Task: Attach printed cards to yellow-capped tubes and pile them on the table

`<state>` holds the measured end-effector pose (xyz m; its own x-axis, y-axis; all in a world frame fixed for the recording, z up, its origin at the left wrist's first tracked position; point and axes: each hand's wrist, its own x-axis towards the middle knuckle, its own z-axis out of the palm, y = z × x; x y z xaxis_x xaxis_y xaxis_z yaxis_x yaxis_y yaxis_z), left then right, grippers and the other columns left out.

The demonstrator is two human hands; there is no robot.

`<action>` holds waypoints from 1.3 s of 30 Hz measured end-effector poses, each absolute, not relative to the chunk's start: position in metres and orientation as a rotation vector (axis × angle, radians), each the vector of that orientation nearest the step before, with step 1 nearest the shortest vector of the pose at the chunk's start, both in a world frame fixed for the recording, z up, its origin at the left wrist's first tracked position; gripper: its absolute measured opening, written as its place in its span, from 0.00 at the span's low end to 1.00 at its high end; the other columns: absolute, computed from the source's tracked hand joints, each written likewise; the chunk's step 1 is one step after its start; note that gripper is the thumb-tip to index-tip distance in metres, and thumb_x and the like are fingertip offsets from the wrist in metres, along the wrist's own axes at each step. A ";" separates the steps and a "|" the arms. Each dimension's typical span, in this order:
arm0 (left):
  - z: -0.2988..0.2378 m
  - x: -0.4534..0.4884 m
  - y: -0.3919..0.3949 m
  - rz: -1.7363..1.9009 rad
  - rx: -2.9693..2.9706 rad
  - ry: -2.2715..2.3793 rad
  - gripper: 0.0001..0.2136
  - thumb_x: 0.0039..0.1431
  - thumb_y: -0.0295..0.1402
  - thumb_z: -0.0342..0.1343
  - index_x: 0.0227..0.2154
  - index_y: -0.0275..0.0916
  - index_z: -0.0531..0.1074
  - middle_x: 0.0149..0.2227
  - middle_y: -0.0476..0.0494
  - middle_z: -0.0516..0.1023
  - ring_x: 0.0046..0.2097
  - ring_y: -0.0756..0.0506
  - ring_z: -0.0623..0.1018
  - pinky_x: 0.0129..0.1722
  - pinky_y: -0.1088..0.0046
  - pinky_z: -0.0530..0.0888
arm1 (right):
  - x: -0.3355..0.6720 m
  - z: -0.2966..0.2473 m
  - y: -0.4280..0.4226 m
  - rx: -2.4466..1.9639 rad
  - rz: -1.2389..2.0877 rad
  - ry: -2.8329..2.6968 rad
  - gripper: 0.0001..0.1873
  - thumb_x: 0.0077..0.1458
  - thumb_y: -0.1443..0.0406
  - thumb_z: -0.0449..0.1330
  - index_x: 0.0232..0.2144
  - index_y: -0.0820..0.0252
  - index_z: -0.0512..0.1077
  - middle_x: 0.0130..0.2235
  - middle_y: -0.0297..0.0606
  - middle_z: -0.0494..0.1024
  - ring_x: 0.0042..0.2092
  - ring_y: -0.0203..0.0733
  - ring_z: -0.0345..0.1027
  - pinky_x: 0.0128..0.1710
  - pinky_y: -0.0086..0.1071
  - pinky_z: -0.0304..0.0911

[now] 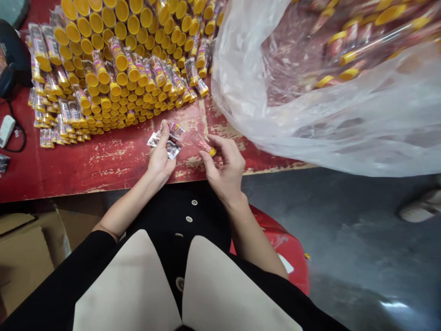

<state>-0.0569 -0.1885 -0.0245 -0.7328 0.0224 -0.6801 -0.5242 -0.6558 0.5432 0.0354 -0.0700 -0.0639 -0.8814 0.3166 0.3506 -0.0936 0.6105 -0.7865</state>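
While your left hand (160, 158) grips foil sachets (166, 141), your right hand (223, 168) pinches a clear yellow-capped tube (203, 143) near the stacked tubes (117, 78) on the red table (113, 165).

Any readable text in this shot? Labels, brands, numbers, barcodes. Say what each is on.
Nothing can be read for certain.
Stacked tubes: barcode labels, too small to read.
Packets in the left hand: print too small and blurred.
Clear tube in the right hand: no readable text.
Bagged tubes in the plastic bag: labels blurred behind the film.
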 end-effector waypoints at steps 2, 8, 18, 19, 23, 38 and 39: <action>-0.024 -0.054 -0.187 2.415 -0.924 1.071 0.04 0.63 0.31 0.61 0.34 0.35 0.76 0.41 0.45 0.80 0.46 0.50 0.80 0.44 0.78 0.74 | 0.040 -0.056 -0.072 -0.128 1.207 -2.289 0.14 0.61 0.61 0.61 0.49 0.57 0.73 0.43 0.42 0.78 0.45 0.43 0.73 0.46 0.39 0.71; -0.024 -0.046 -0.186 2.353 -0.880 1.066 0.05 0.60 0.30 0.64 0.34 0.33 0.76 0.31 0.49 0.78 0.39 0.51 0.81 0.47 0.75 0.74 | 0.044 -0.048 -0.069 -0.036 0.997 -2.272 0.14 0.59 0.64 0.64 0.48 0.56 0.76 0.42 0.43 0.77 0.45 0.43 0.74 0.45 0.39 0.73; -0.019 -0.033 -0.195 2.384 -0.680 1.189 0.14 0.48 0.36 0.72 0.32 0.37 0.75 0.30 0.51 0.80 0.36 0.51 0.81 0.44 0.73 0.78 | 0.064 -0.039 -0.077 -0.141 1.429 -2.277 0.22 0.63 0.64 0.57 0.59 0.51 0.72 0.50 0.44 0.74 0.50 0.43 0.73 0.44 0.39 0.75; -0.019 -0.032 -0.196 2.384 -0.646 1.212 0.14 0.48 0.37 0.72 0.32 0.37 0.75 0.31 0.50 0.80 0.36 0.50 0.82 0.44 0.73 0.78 | 0.066 -0.038 -0.077 -0.162 1.476 -2.272 0.21 0.63 0.63 0.58 0.58 0.50 0.73 0.50 0.44 0.75 0.49 0.43 0.73 0.44 0.40 0.76; -0.017 -0.028 -0.198 2.311 -0.493 1.310 0.14 0.48 0.39 0.72 0.32 0.37 0.76 0.32 0.45 0.82 0.37 0.47 0.82 0.41 0.71 0.78 | 0.067 -0.038 -0.079 -0.277 1.741 -2.136 0.20 0.60 0.60 0.62 0.54 0.47 0.76 0.47 0.41 0.76 0.40 0.40 0.74 0.38 0.38 0.77; -0.011 -0.018 -0.189 2.373 -0.362 1.425 0.15 0.45 0.34 0.74 0.36 0.41 0.78 0.33 0.53 0.79 0.33 0.54 0.76 0.38 0.81 0.73 | 0.041 -0.048 -0.100 -0.343 1.398 -2.030 0.15 0.62 0.60 0.60 0.50 0.47 0.79 0.35 0.37 0.67 0.36 0.36 0.67 0.35 0.36 0.70; -0.011 -0.019 -0.188 2.362 -0.378 1.428 0.15 0.45 0.34 0.73 0.36 0.41 0.78 0.34 0.52 0.79 0.33 0.54 0.77 0.38 0.80 0.74 | 0.039 -0.050 -0.101 -0.376 1.403 -2.030 0.15 0.62 0.59 0.59 0.49 0.46 0.80 0.35 0.37 0.67 0.36 0.36 0.67 0.35 0.37 0.70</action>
<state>-0.0192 -0.1882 -0.0109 -0.9019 0.1605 -0.4010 -0.4297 -0.4285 0.7948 0.0392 -0.1011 -0.0499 -0.7582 0.5583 0.3369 -0.1176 0.3912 -0.9128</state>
